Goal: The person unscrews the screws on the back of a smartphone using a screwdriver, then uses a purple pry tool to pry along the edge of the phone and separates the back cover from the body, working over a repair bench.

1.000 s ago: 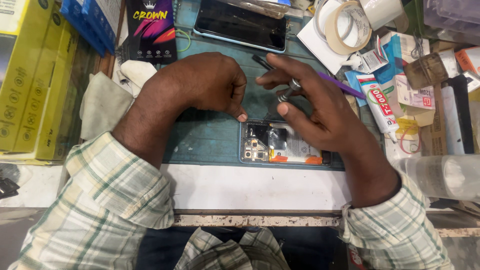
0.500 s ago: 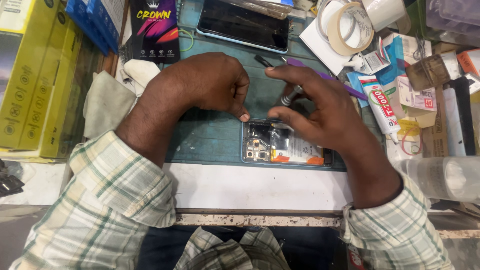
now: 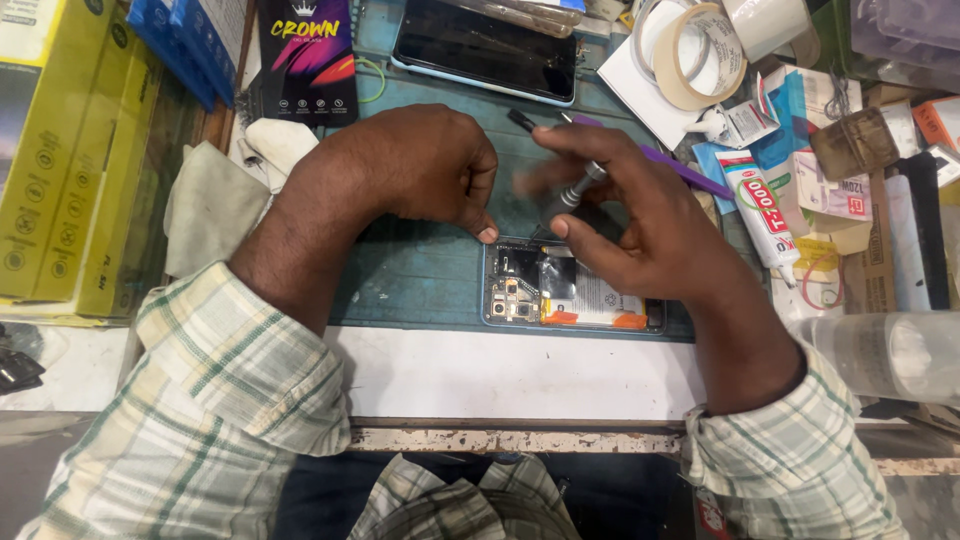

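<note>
Opened phone (image 3: 575, 290), its back cover off and its camera modules, boards and pale battery exposed, lies flat on the near edge of a teal work mat (image 3: 420, 270), just in front of a bare white strip of the bench (image 3: 500, 375). The left hand (image 3: 425, 165) rests on the mat as a loose fist, one fingertip pressed at the phone's upper left corner. The right hand (image 3: 640, 225) curls over the phone's upper part and pinches a small metal screwdriver (image 3: 570, 195) between thumb and fingers, the tip pointing down at the phone; the fingers are blurred.

Beyond the hands a second phone (image 3: 485, 45) with a dark screen lies face up at the far edge of the mat, beside a dark printed packet (image 3: 305, 55). Yellow boxes (image 3: 60, 150) stand along the left side, with blue boxes (image 3: 185, 40) behind them and a grey cloth (image 3: 210, 205) between boxes and mat. On the right the bench is crowded: rolls of tape (image 3: 700, 50), a purple tool (image 3: 685, 165), a tube of glue (image 3: 765, 205), small cartons and a clear plastic bottle (image 3: 890, 355) lying on its side. Both sleeves are pale checked cloth.
</note>
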Action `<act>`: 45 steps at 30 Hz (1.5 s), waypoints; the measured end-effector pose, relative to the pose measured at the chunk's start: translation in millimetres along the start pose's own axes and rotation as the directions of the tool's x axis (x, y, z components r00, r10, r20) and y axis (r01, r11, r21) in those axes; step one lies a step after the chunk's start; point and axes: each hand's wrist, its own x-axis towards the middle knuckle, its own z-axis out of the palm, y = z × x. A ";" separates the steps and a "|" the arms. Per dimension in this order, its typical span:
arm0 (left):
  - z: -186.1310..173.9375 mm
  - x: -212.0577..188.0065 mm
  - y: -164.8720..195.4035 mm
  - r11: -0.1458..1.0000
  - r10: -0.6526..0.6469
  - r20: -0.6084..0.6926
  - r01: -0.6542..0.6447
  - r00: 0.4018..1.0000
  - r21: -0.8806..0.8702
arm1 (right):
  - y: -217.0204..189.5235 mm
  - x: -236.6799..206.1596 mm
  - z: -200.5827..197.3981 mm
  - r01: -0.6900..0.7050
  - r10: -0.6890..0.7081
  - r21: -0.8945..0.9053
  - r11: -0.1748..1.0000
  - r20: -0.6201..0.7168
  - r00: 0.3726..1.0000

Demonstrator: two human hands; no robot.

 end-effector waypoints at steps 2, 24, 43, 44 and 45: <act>-0.8 -1.9 0.4 1.000 0.014 -0.005 -0.014 1.000 0.000 | -3.2 2.1 1.5 0.028 -0.034 -0.138 0.990 -0.045 0.998; -18.2 -19.2 -3.9 1.000 -0.028 0.010 0.028 1.000 0.009 | -24.7 22.3 6.4 -0.008 0.008 -0.003 1.000 -0.001 1.000; -35.6 -31.2 -12.6 0.999 0.018 -0.012 -0.019 1.000 -0.047 | -28.0 28.5 14.5 0.052 -0.058 -0.063 0.997 -0.104 0.993; -36.1 -32.7 -13.5 0.999 0.008 -0.010 -0.009 1.000 -0.050 | -29.2 28.8 16.4 0.073 -0.083 -0.081 0.994 -0.127 0.988; -37.3 -34.0 -11.6 0.999 -0.001 -0.008 0.001 1.000 -0.053 | -32.3 27.9 16.3 0.093 -0.108 -0.100 0.991 -0.150 0.983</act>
